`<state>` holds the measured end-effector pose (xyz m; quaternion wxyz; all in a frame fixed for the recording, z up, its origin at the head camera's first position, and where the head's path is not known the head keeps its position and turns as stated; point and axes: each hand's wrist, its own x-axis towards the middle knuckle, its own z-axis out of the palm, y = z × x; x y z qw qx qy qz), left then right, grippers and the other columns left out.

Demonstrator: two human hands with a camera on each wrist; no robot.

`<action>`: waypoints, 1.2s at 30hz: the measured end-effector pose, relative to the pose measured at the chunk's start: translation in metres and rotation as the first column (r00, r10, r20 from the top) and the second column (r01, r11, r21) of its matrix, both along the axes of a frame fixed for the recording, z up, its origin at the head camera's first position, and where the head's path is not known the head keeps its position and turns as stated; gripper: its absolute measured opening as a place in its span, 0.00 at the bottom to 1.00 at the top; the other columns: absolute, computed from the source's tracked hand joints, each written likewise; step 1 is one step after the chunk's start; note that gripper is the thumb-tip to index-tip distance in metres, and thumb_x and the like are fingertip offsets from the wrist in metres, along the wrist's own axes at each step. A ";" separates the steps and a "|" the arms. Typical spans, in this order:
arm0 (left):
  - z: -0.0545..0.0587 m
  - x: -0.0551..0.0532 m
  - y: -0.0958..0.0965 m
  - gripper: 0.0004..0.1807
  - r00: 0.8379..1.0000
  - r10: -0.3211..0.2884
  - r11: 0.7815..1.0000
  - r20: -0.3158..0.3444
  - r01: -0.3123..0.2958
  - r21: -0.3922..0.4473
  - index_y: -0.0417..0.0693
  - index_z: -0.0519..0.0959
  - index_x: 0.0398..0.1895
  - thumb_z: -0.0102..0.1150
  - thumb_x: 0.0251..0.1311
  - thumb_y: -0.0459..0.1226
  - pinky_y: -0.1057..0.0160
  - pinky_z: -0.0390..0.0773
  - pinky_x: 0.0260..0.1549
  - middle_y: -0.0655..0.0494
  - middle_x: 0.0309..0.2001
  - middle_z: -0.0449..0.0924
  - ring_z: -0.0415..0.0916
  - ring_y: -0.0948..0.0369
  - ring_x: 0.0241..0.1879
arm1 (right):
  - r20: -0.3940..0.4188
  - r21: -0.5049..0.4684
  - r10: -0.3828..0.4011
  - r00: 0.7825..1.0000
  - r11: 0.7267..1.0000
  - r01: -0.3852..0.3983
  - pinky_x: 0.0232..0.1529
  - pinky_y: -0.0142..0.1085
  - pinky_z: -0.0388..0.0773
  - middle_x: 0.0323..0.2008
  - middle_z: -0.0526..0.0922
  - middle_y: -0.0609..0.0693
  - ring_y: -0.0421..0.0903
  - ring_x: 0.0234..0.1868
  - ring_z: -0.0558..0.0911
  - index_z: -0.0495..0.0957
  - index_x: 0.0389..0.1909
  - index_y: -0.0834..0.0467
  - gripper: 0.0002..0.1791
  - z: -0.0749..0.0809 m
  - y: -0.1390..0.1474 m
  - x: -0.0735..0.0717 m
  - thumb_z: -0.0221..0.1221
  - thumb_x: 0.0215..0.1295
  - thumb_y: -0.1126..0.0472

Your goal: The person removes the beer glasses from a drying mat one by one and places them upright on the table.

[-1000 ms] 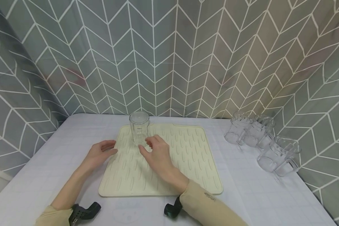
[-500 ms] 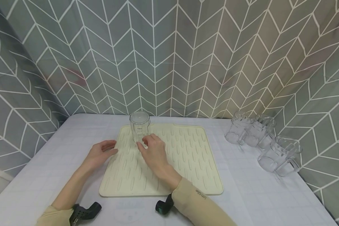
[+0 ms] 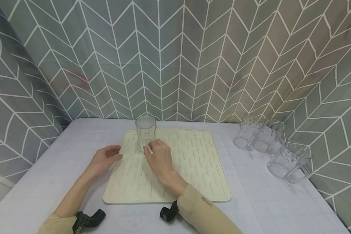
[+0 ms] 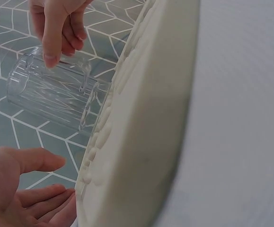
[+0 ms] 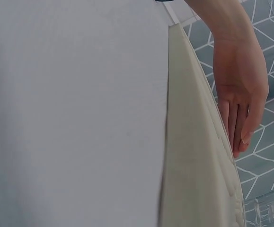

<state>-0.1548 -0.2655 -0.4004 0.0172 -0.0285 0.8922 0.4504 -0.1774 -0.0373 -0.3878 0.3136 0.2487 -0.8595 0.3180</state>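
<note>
A clear glass mug stands on the back left part of a cream ridged mat. My right hand pinches the mug's handle at its near side; in the left wrist view the thumb of the right hand lies along the handle and the other fingers curl behind it. At the mat's left edge my left hand rests with fingers loosely bent and thumb apart, holding nothing. The right wrist view shows this left hand beside the mat, with part of the mug at the lower corner.
Three more clear glass mugs stand to the right on the white-covered table: one at the back, one close by it, and one nearer. A grey patterned curtain hangs behind and at both sides.
My right hand has shifted left onto the mug's handle, its forearm moving left too. The mug stays at nearly the same place. The left hand has not moved.
</note>
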 end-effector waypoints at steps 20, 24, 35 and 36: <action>0.001 0.002 0.001 0.33 1.000 0.006 1.000 -0.012 -0.006 -0.008 0.29 0.63 0.70 0.55 0.70 0.41 0.40 0.66 0.68 0.29 0.67 0.67 0.63 0.36 0.70 | 0.049 0.014 -0.003 0.999 1.000 0.002 0.25 0.23 0.77 0.26 0.84 0.51 0.40 0.26 0.83 0.85 0.33 0.64 0.07 0.000 0.006 0.000 0.66 0.63 0.63; 0.000 0.001 0.001 0.32 1.000 0.000 1.000 -0.007 0.000 -0.005 0.29 0.62 0.70 0.55 0.70 0.40 0.40 0.65 0.68 0.29 0.68 0.66 0.62 0.36 0.70 | 0.080 -0.008 0.005 0.997 1.000 -0.004 0.24 0.22 0.76 0.27 0.84 0.52 0.40 0.26 0.82 0.85 0.34 0.65 0.07 0.000 0.007 0.000 0.66 0.64 0.63; 0.001 0.002 0.001 0.33 1.000 0.000 1.000 -0.001 0.000 -0.006 0.29 0.62 0.71 0.56 0.70 0.40 0.40 0.65 0.68 0.29 0.68 0.66 0.62 0.36 0.70 | 0.082 -0.085 0.028 0.996 0.996 -0.021 0.22 0.20 0.69 0.24 0.81 0.51 0.38 0.22 0.78 0.84 0.32 0.65 0.05 0.000 0.009 0.000 0.66 0.63 0.65; 0.001 0.002 0.001 0.33 1.000 -0.001 1.000 -0.001 0.001 -0.007 0.29 0.62 0.71 0.56 0.70 0.41 0.40 0.65 0.68 0.29 0.68 0.66 0.62 0.36 0.70 | 0.082 -0.090 0.029 0.996 0.996 -0.022 0.21 0.20 0.69 0.23 0.81 0.50 0.38 0.22 0.77 0.84 0.32 0.65 0.05 -0.001 0.009 -0.001 0.66 0.63 0.65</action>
